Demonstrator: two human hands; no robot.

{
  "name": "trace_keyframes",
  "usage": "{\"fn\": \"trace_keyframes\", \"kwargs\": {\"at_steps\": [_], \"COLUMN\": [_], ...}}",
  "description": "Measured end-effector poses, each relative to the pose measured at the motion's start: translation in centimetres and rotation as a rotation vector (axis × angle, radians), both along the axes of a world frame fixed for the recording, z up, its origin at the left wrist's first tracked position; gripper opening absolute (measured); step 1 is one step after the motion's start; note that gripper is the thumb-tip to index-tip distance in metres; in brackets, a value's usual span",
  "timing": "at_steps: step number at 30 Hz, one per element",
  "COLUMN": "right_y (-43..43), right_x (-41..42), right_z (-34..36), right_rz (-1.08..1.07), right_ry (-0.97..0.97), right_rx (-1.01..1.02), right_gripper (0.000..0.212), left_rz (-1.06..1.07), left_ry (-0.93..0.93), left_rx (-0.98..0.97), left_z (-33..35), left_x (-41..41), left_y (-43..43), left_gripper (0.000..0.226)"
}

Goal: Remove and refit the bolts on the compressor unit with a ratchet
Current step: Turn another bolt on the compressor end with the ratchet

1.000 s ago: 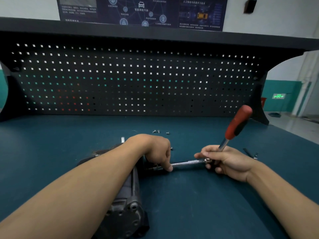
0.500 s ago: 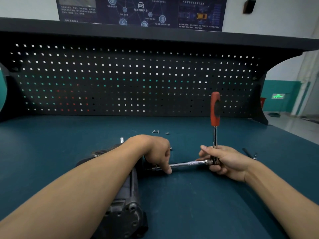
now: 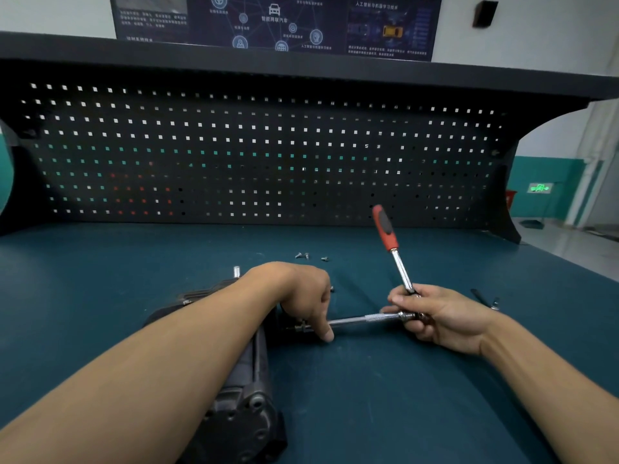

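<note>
Head view, speaker 1: Your compressor (image 3: 241, 380) lies lengthwise on the tabletop (image 3: 100, 279) under your left forearm, long axis running from you toward the pegboard (image 3: 268, 155). The extension bar (image 3: 365, 318) runs crosswise, left to right, from the compressor's right side into the ratchet (image 3: 388, 236).

Speaker 2: So the bolt you are working lies left of your right hand (image 3: 442, 316), at the far end of that bar. Your left hand (image 3: 301, 296) is nearer; its fingers (image 3: 323, 326) curl down and pinch the bar's socket end. Your right hand wraps the ratchet's head, red handle pointing up and away.

Speaker 1: I judge your next swing turns about that left-to-right bar, so hold it level.

Speaker 2: You cannot see the bolt head or socket; your left hand covers them. Loosening or tightening, I cannot tell. 3 loose bolts (image 3: 306, 255) lie on the tabletop beyond your hands.
</note>
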State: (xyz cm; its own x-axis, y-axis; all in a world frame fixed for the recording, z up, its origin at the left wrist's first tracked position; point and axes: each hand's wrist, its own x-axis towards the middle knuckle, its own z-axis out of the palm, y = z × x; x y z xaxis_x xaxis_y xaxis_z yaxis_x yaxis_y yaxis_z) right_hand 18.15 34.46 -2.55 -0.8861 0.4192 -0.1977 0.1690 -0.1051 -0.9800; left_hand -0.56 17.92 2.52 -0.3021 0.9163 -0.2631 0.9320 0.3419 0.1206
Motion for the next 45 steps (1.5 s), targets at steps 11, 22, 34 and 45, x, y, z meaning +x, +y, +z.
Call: {"fn": "trace_keyframes", "kwargs": {"at_steps": [11,22,34,45], "right_y": [0.4,0.3,-0.4,-0.3], "right_x": [0.3,0.1,-0.6,-0.7], "right_z": [-0.5,-0.7,0.0,0.5], "right_rz": [0.087,0.069,-0.058,-0.086], "right_ry": [0.113,0.105,-0.01,-0.115], "right_rx": [0.074,0.15,0.1,0.016], "right_gripper": [0.038,0.036,0.034,0.055], "left_rz": [-0.033,-0.041,-0.025,-0.023], "left_ry": [-0.032,-0.057,-0.027,-0.028], "left_rx": [-0.035,-0.016,-0.01,-0.013], "left_z": [-0.1,0.4,0.4,0.4], "left_x": [0.0,0.2,0.1,0.2], "left_y": [-0.2,-0.3,-0.3,-0.3], "left_gripper": [0.019,0.015,0.022,0.026]}}
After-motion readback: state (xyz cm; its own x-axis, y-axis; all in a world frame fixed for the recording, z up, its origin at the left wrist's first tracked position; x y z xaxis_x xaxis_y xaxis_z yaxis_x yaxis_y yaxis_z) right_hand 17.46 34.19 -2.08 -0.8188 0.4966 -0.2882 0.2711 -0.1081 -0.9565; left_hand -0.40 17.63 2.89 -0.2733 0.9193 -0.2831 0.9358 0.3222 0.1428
